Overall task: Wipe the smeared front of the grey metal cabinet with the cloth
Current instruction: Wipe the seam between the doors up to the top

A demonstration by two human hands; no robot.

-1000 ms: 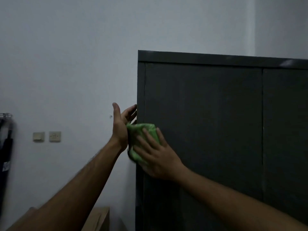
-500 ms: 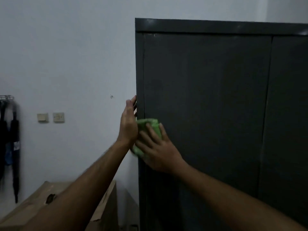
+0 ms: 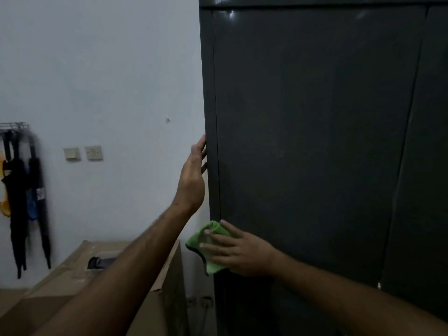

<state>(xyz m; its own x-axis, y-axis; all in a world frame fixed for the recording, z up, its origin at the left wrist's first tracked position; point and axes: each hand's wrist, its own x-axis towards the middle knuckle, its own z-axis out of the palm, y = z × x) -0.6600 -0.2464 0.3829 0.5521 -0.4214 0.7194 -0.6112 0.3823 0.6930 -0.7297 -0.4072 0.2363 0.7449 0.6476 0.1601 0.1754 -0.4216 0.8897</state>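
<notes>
So the cloth [image 3: 210,248] had dropped a good way down the left edge of the cabinet [image 3: 315,141] compared with half a second before, when it sat right next to the left hand [image 3: 191,183]; by this point it was clearly below that hand, with a gap between them. That read to me as a downward wiping stroke along the door's left margin (the view had also tilted, so part of the shift was just the head moving). The right hand [image 3: 238,251] lay flat on the cloth, fingers [image 3: 213,232] straight and spread, pressing it against the metal rather than gripping it; some green stuck out past the cabinet's corner. The left hand was open too, fingers straight and together, tips touching the cabinet's side edge, probably steadying it. Most of the front looked untouched, so I'd guess the job was early on. Smears were hard to make out in that dim light.
</notes>
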